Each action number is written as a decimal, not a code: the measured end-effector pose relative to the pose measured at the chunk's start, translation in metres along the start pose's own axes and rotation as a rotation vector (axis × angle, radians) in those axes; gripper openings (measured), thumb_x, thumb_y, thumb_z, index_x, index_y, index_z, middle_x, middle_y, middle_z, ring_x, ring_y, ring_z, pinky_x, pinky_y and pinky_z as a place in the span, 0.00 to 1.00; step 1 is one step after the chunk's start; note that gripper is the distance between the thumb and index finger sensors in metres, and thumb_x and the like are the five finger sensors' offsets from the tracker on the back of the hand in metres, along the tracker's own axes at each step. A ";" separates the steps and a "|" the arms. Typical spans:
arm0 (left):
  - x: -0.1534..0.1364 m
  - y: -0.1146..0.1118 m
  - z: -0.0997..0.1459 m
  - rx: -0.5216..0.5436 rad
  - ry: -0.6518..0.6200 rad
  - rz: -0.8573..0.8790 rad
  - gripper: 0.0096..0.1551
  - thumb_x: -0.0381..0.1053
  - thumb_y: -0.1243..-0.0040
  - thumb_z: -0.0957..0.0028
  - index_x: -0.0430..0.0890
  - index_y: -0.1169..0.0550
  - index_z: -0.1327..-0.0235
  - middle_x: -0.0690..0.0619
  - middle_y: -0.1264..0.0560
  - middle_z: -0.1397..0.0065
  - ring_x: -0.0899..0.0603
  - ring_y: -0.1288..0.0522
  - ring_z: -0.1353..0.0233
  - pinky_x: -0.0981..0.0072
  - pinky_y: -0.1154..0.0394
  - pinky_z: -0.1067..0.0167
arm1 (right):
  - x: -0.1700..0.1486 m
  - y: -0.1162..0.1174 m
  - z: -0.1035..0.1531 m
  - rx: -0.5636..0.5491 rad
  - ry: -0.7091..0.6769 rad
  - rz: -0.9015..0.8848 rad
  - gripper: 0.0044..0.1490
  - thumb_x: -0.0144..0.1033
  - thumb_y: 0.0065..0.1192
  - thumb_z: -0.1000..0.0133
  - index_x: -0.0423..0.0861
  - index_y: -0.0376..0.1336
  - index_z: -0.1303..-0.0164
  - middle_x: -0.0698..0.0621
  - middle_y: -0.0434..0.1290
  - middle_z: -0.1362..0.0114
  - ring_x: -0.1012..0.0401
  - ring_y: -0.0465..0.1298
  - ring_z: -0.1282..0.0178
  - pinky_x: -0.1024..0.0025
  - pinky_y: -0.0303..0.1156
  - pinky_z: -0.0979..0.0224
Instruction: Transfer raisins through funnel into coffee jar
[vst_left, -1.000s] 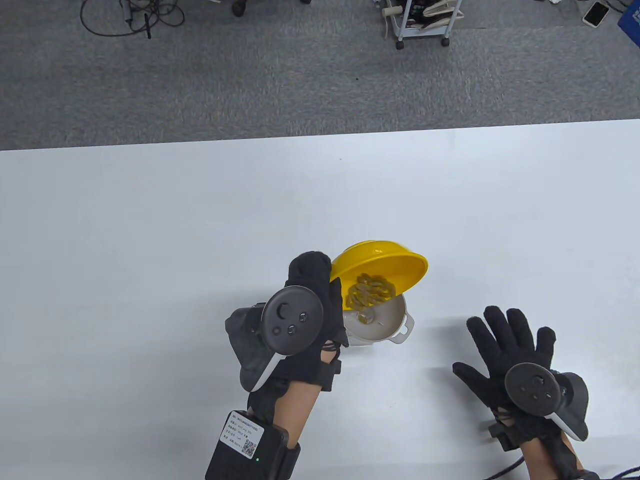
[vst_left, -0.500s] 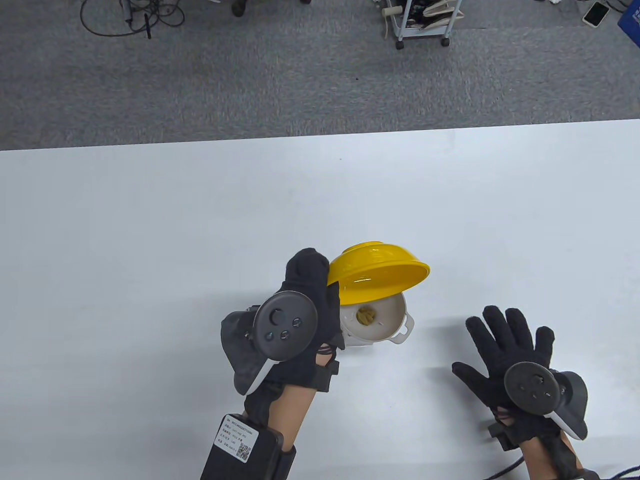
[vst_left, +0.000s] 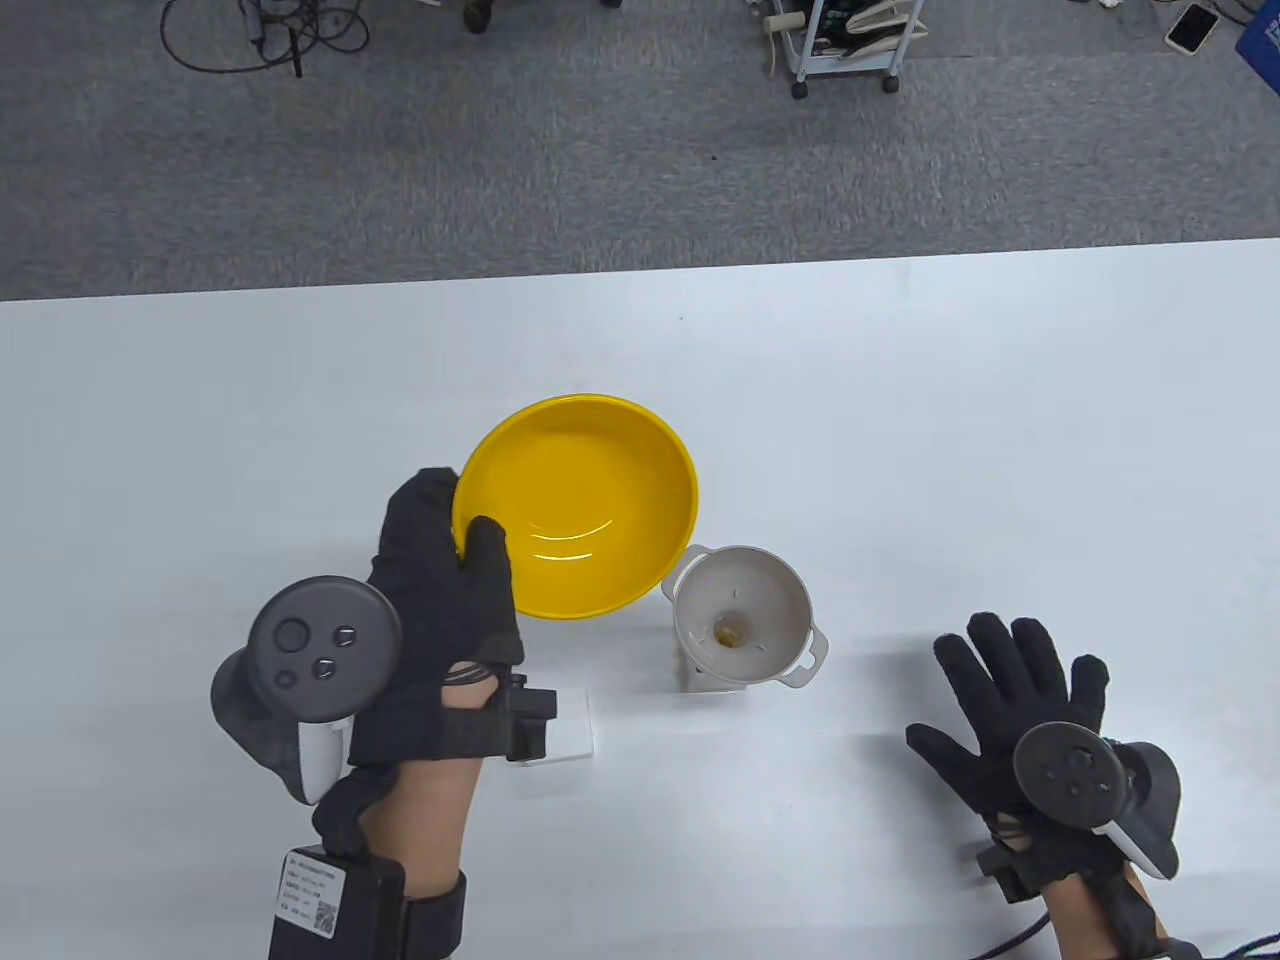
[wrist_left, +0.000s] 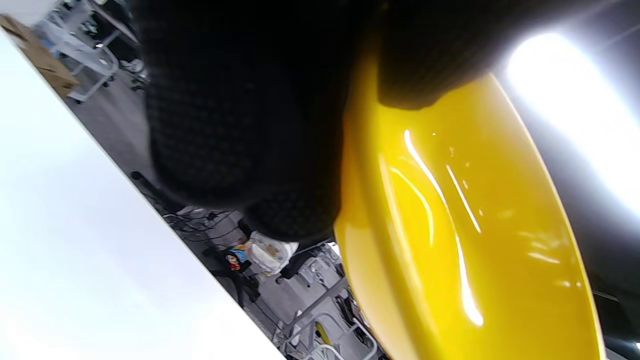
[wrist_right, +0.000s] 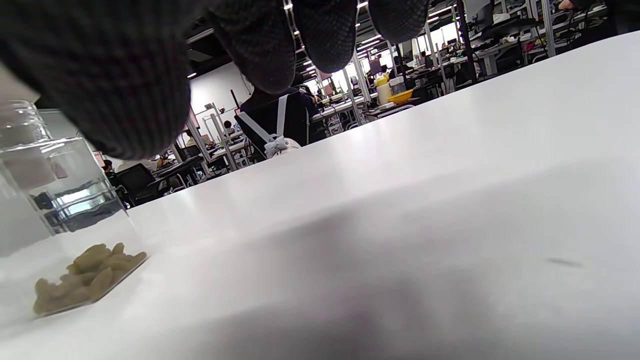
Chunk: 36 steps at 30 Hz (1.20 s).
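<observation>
My left hand (vst_left: 440, 570) grips the near-left rim of a yellow bowl (vst_left: 585, 500), thumb inside. The bowl is level, mouth up, and looks empty; it fills the left wrist view (wrist_left: 465, 235). A white funnel (vst_left: 742, 612) sits on a clear jar that it mostly hides, just right of the bowl. A few raisins (vst_left: 731, 630) show in the funnel's neck. In the right wrist view the clear jar (wrist_right: 55, 200) holds a small pile of raisins (wrist_right: 85, 280) at its bottom. My right hand (vst_left: 1020, 690) rests flat on the table, fingers spread, right of the funnel.
A small white block (vst_left: 565, 725) lies on the table by my left wrist. The table's far edge runs across the middle of the table view, with grey carpet, a wheeled cart (vst_left: 845, 40) and cables beyond it.
The raisins slid out of the tipped bowl into the funnel. My left hand then turned the bowl upright and carried it left and back, off the funnel. My right hand stayed still.
</observation>
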<state>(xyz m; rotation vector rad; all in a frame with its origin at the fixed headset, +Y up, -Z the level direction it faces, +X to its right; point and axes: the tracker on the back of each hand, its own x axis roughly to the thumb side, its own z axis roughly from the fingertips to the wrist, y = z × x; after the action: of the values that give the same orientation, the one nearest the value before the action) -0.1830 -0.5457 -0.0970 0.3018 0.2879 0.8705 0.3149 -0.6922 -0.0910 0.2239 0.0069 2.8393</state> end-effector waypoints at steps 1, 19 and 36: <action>-0.010 0.002 -0.001 0.003 0.028 0.003 0.31 0.50 0.32 0.46 0.51 0.34 0.33 0.44 0.23 0.30 0.46 0.05 0.60 0.67 0.05 0.64 | 0.000 0.000 0.000 0.000 0.000 -0.001 0.53 0.66 0.73 0.56 0.57 0.59 0.22 0.48 0.55 0.11 0.42 0.51 0.12 0.23 0.40 0.23; -0.158 -0.010 0.004 0.004 0.430 0.022 0.37 0.47 0.32 0.47 0.46 0.37 0.27 0.42 0.22 0.33 0.46 0.05 0.64 0.68 0.05 0.68 | -0.001 0.000 -0.001 0.013 0.000 -0.017 0.53 0.66 0.73 0.56 0.57 0.59 0.22 0.48 0.55 0.11 0.42 0.51 0.12 0.23 0.40 0.23; -0.190 -0.060 0.010 -0.133 0.576 0.066 0.44 0.47 0.37 0.46 0.44 0.48 0.24 0.37 0.30 0.27 0.47 0.07 0.61 0.70 0.06 0.64 | -0.003 -0.002 -0.001 0.012 0.001 -0.041 0.53 0.66 0.73 0.56 0.56 0.59 0.22 0.48 0.55 0.11 0.42 0.51 0.12 0.23 0.41 0.23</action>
<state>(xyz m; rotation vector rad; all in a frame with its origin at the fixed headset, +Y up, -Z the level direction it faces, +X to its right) -0.2534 -0.7318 -0.0871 -0.0720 0.7528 1.0266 0.3179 -0.6914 -0.0921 0.2227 0.0285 2.7996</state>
